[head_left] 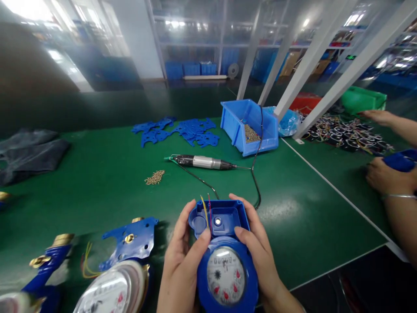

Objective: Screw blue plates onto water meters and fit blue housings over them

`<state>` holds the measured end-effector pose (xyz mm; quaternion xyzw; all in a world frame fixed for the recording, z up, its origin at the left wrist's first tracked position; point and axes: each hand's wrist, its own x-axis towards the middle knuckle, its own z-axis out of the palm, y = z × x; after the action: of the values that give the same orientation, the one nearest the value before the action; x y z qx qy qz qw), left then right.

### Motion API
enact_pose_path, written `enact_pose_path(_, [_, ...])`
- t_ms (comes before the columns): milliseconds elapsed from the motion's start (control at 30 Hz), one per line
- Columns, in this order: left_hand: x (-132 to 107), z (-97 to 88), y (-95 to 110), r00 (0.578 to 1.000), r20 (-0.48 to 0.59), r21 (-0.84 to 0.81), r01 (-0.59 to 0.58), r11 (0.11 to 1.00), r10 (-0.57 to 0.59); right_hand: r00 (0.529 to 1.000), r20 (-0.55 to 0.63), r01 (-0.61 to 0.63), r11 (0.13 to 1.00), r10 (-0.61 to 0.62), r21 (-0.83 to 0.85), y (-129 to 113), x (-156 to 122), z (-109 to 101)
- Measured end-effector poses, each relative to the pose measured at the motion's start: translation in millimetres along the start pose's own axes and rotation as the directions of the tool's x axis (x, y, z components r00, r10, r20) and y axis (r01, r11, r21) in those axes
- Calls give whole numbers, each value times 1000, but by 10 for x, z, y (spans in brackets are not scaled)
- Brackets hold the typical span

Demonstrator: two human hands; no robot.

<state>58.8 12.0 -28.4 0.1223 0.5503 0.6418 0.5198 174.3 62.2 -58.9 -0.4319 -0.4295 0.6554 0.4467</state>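
Between my two hands is a blue water meter housing (202,278) with a white dial behind a clear window and an open rectangular box at its far end. A yellow and a red wire (205,211) rise out of that box. My left hand (185,256) grips the left side, its thumb on the box edge. My right hand (260,252) wraps the right side, thumb pressed near the box's near corner. Left of my hands lie another water meter (110,289) with a bare dial and a blue plate (138,241) with a brass fitting beyond it.
An electric screwdriver (205,162) lies beyond my hands, its cable running right. A small pile of screws (155,177) is left of it. A blue bin (234,126) holds more screws. Blue plates (195,130) lie behind. At right, a co-worker's hands (384,178) are beside heaped wires (345,132).
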Motion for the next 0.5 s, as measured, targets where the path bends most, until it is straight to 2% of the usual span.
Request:
enact_pose_path(67, [20,-15,9,999,31,13,29,999,-29,1000,-27,11,1000,-12,-18,16,-9,7])
enact_pose_path(233, [58,-75,-87,996,8,90,-89,992,89,994,-73,79,997,-77,24,151,-32,17])
enact_pose_path(400, [97,-65,-153,996,37,-8,-83,997,83,990,-97,108,993,-103,52,237,-14,5])
enact_pose_path(500, [49,-37,-146,996,32,-97,-82,992,85,989,-138,68,991,-53,111,259,-197,9])
